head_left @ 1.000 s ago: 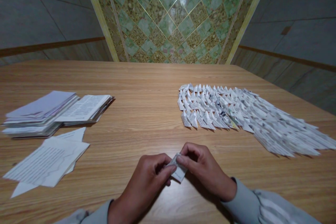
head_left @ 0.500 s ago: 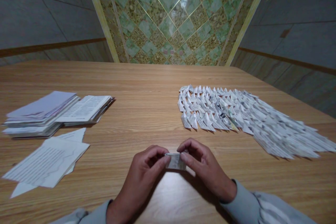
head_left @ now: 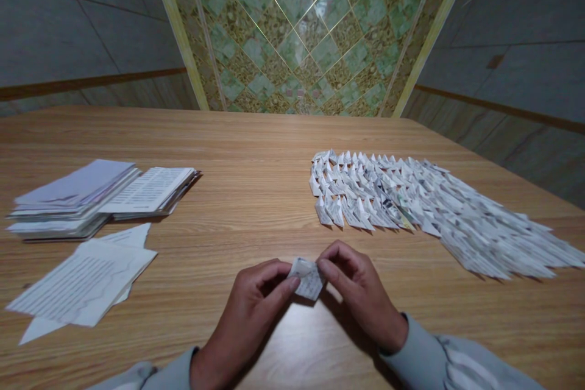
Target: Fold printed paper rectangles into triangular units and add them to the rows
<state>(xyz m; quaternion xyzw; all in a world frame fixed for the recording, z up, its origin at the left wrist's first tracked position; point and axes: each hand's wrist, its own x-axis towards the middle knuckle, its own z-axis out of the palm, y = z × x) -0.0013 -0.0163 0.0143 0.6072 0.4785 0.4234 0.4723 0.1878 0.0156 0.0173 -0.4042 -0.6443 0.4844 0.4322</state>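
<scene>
The left hand (head_left: 256, 304) and right hand (head_left: 361, 289) pinch a small folded paper (head_left: 308, 280) between them, just above the wooden counter (head_left: 247, 152). Rows of folded paper pieces (head_left: 411, 195) sit beyond on the right; a paper stack (head_left: 75, 186) and two loose sheets (head_left: 86, 280) lie left.

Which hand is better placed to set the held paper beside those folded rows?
Right hand, probably: it pinches the folded paper at its right edge and lies nearer the folded rows. The left hand holds the opposite edge, farther from them.
</scene>
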